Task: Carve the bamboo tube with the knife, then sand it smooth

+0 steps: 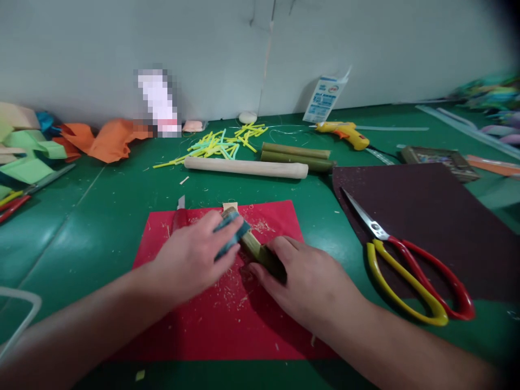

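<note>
My left hand (197,254) presses a dark blue-green piece, perhaps sandpaper (244,223), against a green bamboo piece (252,245). The fingers are closed over it, slightly blurred. My right hand (312,273) is wrapped round the near end of the same bamboo, which lies slanted over a red sheet (203,330). Pale shavings are scattered across the sheet. A red-handled craft knife (180,214) lies beside my left hand, its blade pointing away, its handle partly hidden. Just beyond the bamboo's far end is a small pale wood piece (230,206).
A peeled bamboo stick (246,167), green bamboo pieces (296,161) and yellow strips (215,145) lie behind the sheet. Scissors (382,233) rest on a dark sheet (439,216) at right. Farther back are a yellow glue gun (341,132), a milk carton (325,98) and orange paper (114,141).
</note>
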The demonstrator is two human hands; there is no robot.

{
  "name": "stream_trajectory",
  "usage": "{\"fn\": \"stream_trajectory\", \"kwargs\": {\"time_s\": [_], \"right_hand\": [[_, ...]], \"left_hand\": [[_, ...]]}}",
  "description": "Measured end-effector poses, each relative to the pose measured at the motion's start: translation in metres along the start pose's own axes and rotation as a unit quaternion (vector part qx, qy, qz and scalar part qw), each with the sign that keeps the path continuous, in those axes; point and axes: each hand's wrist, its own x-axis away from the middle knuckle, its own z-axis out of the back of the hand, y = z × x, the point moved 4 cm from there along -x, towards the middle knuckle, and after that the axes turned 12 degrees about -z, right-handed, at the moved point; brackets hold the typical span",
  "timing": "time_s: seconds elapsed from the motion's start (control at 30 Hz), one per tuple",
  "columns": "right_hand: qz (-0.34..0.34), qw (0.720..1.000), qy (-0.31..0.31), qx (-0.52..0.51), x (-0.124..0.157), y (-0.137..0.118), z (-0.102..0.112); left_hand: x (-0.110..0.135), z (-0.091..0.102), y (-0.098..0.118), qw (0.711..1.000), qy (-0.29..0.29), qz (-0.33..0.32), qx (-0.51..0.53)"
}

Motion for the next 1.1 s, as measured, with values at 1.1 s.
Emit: {"fn": "stream_trajectory", "kwargs": {"time_s": [1.1], "right_hand": [[-0.007, 0.999, -0.026, -0.029, 0.000, 0.000, 0.001]], "left_hand": [[0.001, 0.002, 0.009, 0.983, -0.012, -0.154, -0.098]]}}
